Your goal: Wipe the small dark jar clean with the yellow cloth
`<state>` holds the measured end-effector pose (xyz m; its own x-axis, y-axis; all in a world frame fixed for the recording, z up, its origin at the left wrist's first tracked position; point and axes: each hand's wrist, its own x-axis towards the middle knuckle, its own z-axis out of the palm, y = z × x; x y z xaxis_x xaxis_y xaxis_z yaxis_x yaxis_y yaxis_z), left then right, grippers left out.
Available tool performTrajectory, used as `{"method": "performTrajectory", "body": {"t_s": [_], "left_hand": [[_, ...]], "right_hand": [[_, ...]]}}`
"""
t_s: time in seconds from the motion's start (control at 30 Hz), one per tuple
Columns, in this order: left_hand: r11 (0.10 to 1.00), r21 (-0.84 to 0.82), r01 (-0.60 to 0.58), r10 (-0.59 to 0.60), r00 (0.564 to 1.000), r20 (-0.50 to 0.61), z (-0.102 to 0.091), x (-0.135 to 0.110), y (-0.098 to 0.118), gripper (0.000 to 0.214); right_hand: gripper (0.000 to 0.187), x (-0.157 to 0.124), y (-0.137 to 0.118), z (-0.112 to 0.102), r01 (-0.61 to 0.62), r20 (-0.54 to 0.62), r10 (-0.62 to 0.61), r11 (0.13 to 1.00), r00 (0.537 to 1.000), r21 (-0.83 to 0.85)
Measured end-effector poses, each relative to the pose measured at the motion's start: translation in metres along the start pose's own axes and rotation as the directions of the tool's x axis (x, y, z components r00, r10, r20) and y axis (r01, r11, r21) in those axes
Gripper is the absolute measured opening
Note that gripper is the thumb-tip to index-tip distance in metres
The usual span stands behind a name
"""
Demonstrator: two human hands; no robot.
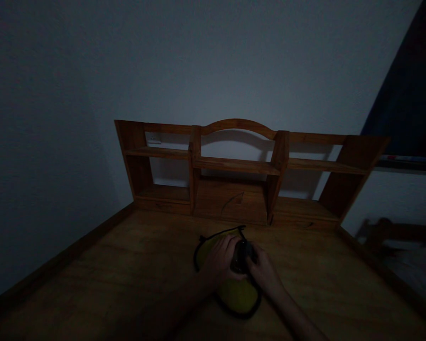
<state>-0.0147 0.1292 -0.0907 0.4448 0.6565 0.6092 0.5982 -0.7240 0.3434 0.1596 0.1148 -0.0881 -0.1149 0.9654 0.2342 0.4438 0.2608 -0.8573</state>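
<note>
A dark, glossy, rounded object [239, 256] is held between my two hands near the middle of the desk. Its exact kind is lost in the dim light. My left hand [220, 258] curls around its left side, thumb underneath. On the right, my right hand [262, 269] is closed with bent fingers against its dark right part. Beneath both hands lies a yellow cloth-like piece [238, 296] with black edging and small black ties at its far corners. The hands and the dark object cover its middle.
The wooden desk [128, 274] has a raised rim along its sides. At its back stands a wooden shelf unit [234, 165] with several compartments, against a pale wall [199, 61]. A wooden bed-like frame [404, 232] and a dark window-like panel [408, 104] are at right.
</note>
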Motion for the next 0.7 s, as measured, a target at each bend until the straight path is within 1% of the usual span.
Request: {"method": "performTrajectory", "body": {"t_s": [0.07, 0.13, 0.2, 0.3, 0.4, 0.47, 0.6, 0.7], "left_hand": [[1.0, 0.008, -0.01, 0.01, 1.0, -0.007, 0.0, -0.001, 0.0, 0.095], [0.999, 0.016, -0.034, 0.035, 0.999, -0.003, -0.001, -0.001, 0.002, 0.094], [0.997, 0.031, -0.073, 0.073, 0.997, 0.015, -0.003, -0.001, 0.004, 0.093], [0.992, 0.05, -0.114, 0.113, 0.993, 0.028, -0.007, -0.001, 0.007, 0.092], [0.996, 0.038, -0.083, 0.083, 0.996, 0.014, -0.01, 0.0, 0.008, 0.093], [0.998, 0.02, -0.06, 0.06, 0.998, 0.013, -0.011, 0.001, 0.009, 0.092], [0.999, 0.012, -0.043, 0.043, 0.999, 0.02, -0.012, 0.0, 0.011, 0.094], [0.999, 0.025, -0.048, 0.048, 0.999, 0.0, -0.012, 0.0, 0.012, 0.094]], "right_hand": [[0.044, 0.001, 0.002, 0.0, 0.01, 0.025, -0.011, 0.998, 1.0, 0.065], [0.043, 0.002, 0.001, -0.001, 0.012, 0.033, -0.016, 0.995, 0.999, 0.095], [0.042, 0.001, -0.001, -0.002, 0.019, 0.014, -0.02, 0.997, 1.0, 0.071], [0.037, -0.001, -0.005, -0.005, 0.044, 0.001, -0.044, 0.999, 0.999, -0.018], [0.028, -0.003, -0.011, -0.011, 0.083, 0.005, -0.083, 0.989, 0.997, -0.121], [0.026, -0.003, -0.015, -0.014, 0.111, 0.023, -0.109, 0.981, 0.994, -0.16], [0.026, -0.004, -0.018, -0.017, 0.147, 0.033, -0.144, 0.976, 0.989, -0.158], [0.027, -0.005, -0.017, -0.016, 0.164, 0.028, -0.162, 0.973, 0.986, -0.163]]}}
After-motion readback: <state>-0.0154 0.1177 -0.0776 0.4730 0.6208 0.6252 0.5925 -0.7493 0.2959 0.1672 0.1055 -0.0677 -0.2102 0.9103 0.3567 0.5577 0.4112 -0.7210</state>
